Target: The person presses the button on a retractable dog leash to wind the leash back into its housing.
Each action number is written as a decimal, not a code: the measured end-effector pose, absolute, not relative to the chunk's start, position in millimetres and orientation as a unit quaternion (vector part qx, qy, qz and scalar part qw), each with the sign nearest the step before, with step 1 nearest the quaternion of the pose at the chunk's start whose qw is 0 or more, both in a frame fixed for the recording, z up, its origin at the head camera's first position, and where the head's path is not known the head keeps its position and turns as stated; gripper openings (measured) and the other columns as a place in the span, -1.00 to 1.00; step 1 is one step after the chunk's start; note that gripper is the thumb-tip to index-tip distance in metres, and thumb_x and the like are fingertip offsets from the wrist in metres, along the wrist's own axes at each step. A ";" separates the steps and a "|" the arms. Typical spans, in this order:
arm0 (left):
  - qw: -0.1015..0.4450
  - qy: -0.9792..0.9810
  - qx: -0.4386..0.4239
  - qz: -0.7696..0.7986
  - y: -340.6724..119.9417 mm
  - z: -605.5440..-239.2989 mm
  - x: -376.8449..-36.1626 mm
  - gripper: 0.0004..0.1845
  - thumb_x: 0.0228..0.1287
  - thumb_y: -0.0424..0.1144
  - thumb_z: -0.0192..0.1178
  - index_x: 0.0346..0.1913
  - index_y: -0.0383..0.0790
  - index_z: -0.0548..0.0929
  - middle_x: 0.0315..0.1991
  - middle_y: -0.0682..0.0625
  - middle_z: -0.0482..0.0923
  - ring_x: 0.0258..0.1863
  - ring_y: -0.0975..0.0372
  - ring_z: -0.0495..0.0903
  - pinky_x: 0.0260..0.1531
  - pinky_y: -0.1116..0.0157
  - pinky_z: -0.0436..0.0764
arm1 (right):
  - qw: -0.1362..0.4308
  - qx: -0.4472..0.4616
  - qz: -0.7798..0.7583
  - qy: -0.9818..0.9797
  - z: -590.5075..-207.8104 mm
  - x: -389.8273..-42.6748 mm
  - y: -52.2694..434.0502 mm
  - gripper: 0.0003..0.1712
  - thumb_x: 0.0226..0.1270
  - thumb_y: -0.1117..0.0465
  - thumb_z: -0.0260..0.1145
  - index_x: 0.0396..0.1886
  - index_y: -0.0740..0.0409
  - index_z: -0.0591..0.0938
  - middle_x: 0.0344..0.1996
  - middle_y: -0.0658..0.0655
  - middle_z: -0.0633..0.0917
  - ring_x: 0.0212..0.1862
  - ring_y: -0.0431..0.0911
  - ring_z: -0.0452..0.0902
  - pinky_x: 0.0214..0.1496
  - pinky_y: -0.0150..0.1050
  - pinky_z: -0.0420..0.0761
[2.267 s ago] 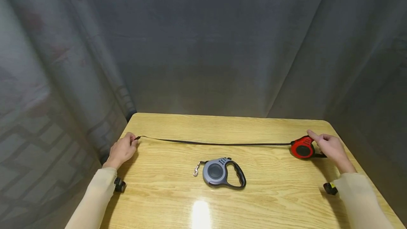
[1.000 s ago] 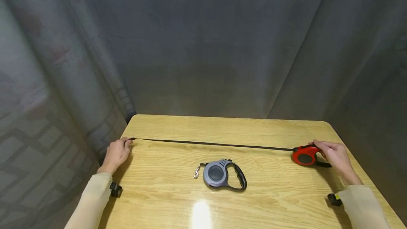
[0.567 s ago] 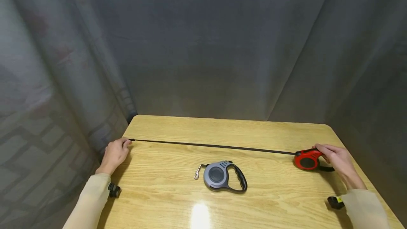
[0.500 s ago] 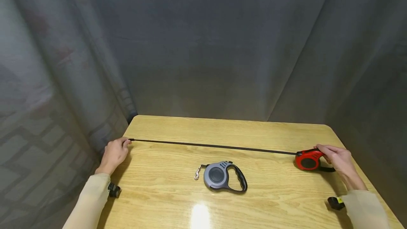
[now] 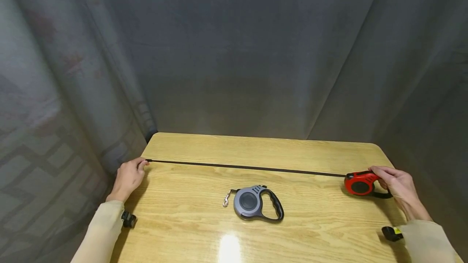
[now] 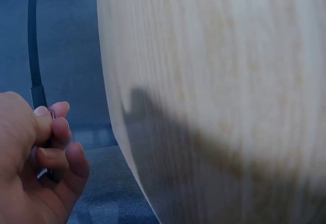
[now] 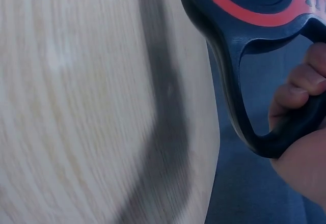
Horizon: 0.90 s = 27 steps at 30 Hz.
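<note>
A red and black retractable leash [image 5: 360,183] is at the table's right side, and my right hand [image 5: 397,185] grips its black handle [image 7: 265,127]. Its black strap [image 5: 241,167] runs taut across the wooden table [image 5: 204,230] to the left edge. There my left hand [image 5: 128,176] pinches the strap's end and its metal clip [image 6: 41,102] just off the table's left edge. A second leash, grey with a black handle [image 5: 256,202], lies flat at the table's middle, nearer me than the strap, with its metal clasp [image 5: 226,198] pointing left.
Grey curtains [image 5: 256,52] hang close behind and on both sides of the table. The table's rounded edge [image 6: 117,132] is right beside my left hand. A bright light glare [image 5: 230,246] sits on the near tabletop.
My hands have drawn further apart: the left moved left past the table edge, the right carried the red leash right and nearer me. The strap is longer and taut. The grey leash stayed put.
</note>
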<state>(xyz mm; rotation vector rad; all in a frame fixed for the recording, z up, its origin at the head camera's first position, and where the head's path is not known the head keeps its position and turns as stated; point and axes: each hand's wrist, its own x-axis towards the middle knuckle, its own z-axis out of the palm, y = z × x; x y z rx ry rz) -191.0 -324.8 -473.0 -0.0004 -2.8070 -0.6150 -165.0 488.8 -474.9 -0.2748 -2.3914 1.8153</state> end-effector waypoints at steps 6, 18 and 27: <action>0.139 -0.967 0.001 -0.213 -326.2 -472.5 -191.9 -0.66 0.72 -0.26 -0.01 -0.02 -0.36 0.77 -0.12 -0.36 0.78 -0.41 -0.06 0.67 -0.32 -0.07 0.57 | 0.075 -0.075 0.674 -0.731 -472.3 -163.5 487.3 -0.62 0.56 0.31 0.29 -0.42 -0.17 0.85 -0.64 -0.19 0.57 -0.59 -0.23 0.29 -0.49 -0.20 0.15; 0.149 -0.964 -0.002 -0.218 -329.4 -472.1 -189.6 -0.63 0.73 -0.23 -0.03 0.00 -0.38 0.77 -0.10 -0.38 0.77 -0.21 -0.26 0.72 -0.19 -0.21 0.60 | 0.031 -0.040 0.614 -0.788 -465.7 -161.2 492.9 -0.67 0.56 0.29 0.35 -0.11 -0.31 0.86 -0.50 -0.21 0.64 -0.45 -0.18 0.40 -0.37 -0.27 0.34; 0.155 -0.964 -0.004 -0.215 -333.3 -473.3 -189.0 -0.66 0.72 -0.28 -0.01 -0.01 -0.39 0.76 -0.08 -0.38 0.77 -0.13 -0.33 0.72 -0.13 -0.27 0.60 | 0.036 -0.030 0.658 -0.751 -470.0 -164.2 488.6 -0.64 0.56 0.36 0.31 -0.12 -0.22 0.87 -0.49 -0.18 0.64 -0.44 -0.16 0.36 -0.38 -0.28 0.31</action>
